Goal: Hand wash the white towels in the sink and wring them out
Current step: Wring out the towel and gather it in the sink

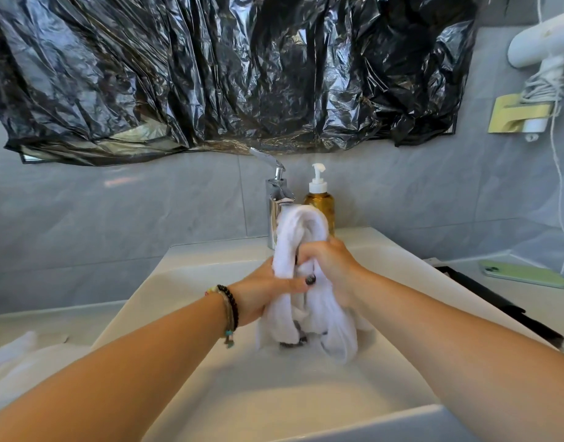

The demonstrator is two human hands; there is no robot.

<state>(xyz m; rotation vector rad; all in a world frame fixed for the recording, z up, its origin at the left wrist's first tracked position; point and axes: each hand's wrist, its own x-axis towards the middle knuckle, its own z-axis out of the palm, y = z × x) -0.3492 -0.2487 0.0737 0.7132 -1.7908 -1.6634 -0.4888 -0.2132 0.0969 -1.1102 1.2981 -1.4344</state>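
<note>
Sink (178, 275): both hands' fingers (301, 283) clenched rnd towel (306, 237).

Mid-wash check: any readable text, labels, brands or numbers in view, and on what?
None can be read.
Soap bottle: amber with a white pump, no label shows.
Phone: green back faces up, no legible marking.
Faucet: plain chrome, no lettering.
White towel: no tag or print visible.

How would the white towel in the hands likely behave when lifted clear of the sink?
The white towel is probably floppy: it arches over both hands and hangs in loose folds. It likely feels heavy for its size if soaked, though wetness isn't plainly visible. It's unlikely to slip, being bunched in the grip.
</note>
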